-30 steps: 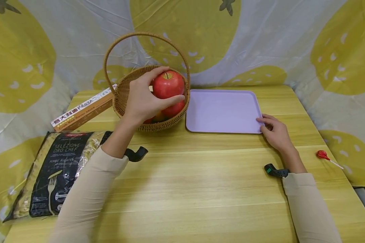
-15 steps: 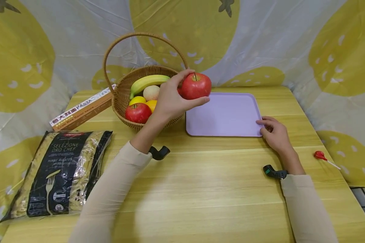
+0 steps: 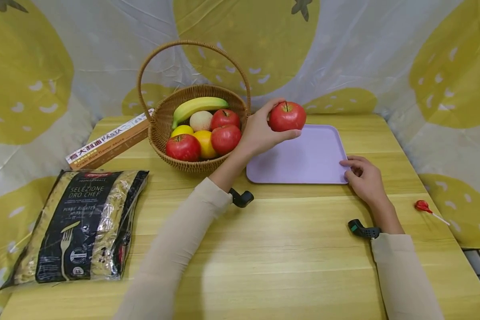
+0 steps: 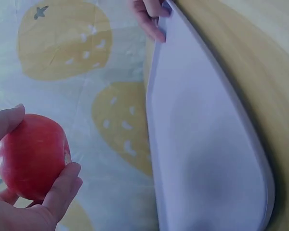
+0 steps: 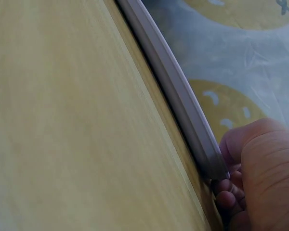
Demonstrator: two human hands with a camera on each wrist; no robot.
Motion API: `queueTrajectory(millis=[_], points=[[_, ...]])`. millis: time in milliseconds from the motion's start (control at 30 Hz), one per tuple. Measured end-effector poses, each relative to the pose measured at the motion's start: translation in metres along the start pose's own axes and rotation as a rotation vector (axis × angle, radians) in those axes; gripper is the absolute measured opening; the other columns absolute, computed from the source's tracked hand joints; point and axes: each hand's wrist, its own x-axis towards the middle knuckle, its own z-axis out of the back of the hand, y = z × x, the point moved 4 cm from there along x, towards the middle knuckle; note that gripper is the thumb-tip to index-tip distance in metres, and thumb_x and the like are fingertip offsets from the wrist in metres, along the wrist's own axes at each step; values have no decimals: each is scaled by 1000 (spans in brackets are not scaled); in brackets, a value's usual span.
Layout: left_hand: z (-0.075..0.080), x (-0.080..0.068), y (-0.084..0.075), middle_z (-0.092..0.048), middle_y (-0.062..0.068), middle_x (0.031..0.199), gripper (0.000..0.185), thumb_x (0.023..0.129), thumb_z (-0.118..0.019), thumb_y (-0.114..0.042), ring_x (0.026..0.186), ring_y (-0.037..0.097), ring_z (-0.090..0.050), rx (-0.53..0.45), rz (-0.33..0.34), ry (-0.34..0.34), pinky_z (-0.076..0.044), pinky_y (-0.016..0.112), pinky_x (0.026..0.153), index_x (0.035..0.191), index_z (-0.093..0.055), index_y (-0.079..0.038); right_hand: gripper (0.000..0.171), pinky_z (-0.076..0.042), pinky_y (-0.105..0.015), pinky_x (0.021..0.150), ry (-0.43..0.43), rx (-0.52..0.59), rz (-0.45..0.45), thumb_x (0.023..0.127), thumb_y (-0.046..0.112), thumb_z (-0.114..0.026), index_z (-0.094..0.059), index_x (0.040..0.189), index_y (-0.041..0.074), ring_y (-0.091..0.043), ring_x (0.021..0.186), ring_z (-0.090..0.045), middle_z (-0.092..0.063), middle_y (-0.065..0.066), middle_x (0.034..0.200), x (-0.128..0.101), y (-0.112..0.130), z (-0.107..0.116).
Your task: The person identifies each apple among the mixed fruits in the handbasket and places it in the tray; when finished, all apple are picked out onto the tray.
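My left hand [image 3: 260, 133] grips a red apple [image 3: 287, 117] between thumb and fingers. In the left wrist view the apple [image 4: 32, 156] hangs in the air beside the lilac tray [image 4: 207, 144]. From the head, it overlaps the far left part of that tray [image 3: 300, 162]. My right hand [image 3: 366, 180] pinches the tray's right edge near its front corner; the right wrist view has thumb and fingers at the rim [image 5: 183, 103]. Left of the tray stands a wicker basket [image 3: 196, 166] with a tall handle, holding a banana [image 3: 200, 106], apples [image 3: 182, 148] and other fruit.
A bag of penne pasta [image 3: 80, 226] lies at the left of the wooden table [image 3: 288, 258]. Behind it a long pasta box [image 3: 110, 141] reaches to the basket. A red lollipop [image 3: 424, 206] lies at the right edge. A patterned cloth [image 3: 344, 53] hangs behind the table.
My left hand has carried the apple out of the basket, rightward to over the tray. The tray and my right hand have shifted slightly toward the front.
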Motion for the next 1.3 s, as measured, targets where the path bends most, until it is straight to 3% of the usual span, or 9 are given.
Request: queueTrajectory(millis=[167,467,633,800,1100,1300], points=[[-22,16,14,-51,-7,138,89,69,-83,-47,119,13,-53,-47,84,-2,-51,35,94,144,-38,-33,26,-35,-16,58,-1,-10,-3,91,12,-57,-72,112,9,-14,74,-45,-59,-8,131,1,-2,-2],[-39,32,57,-50,1,136,84,72,-82,-44,121,17,-51,-25,242,-142,-50,36,97,142,-39,-25,27,-35,-17,58,3,-8,-20,91,12,-56,-72,113,9,-15,74,-45,-58,-8,132,1,-2,-5],[-45,42,79,-51,4,136,85,72,-84,-40,122,19,-52,-32,241,-209,-48,36,99,142,-40,-20,28,-35,-18,59,-4,-13,-5,91,11,-56,-72,113,9,-14,73,-45,-59,-8,131,2,0,-3],[-50,46,94,-47,5,136,82,72,-84,-40,121,18,-51,45,208,-234,-47,36,101,140,-42,-19,28,-35,-18,58,1,-10,-8,90,11,-56,-71,113,8,-14,73,-46,-59,-8,131,1,2,-3],[-52,45,97,-42,5,145,93,74,-81,-44,132,22,-43,156,199,-168,-41,41,108,149,-32,-18,28,-35,-17,59,-17,-2,1,89,10,-56,-72,112,8,-14,73,-46,-60,-9,130,2,0,-1],[-52,32,89,-28,16,154,109,76,-79,-45,142,33,-32,258,194,-59,-29,47,117,154,-14,-7,28,-35,-18,58,-13,-10,1,89,10,-56,-72,113,7,-14,73,-46,-60,-9,130,2,0,1]])
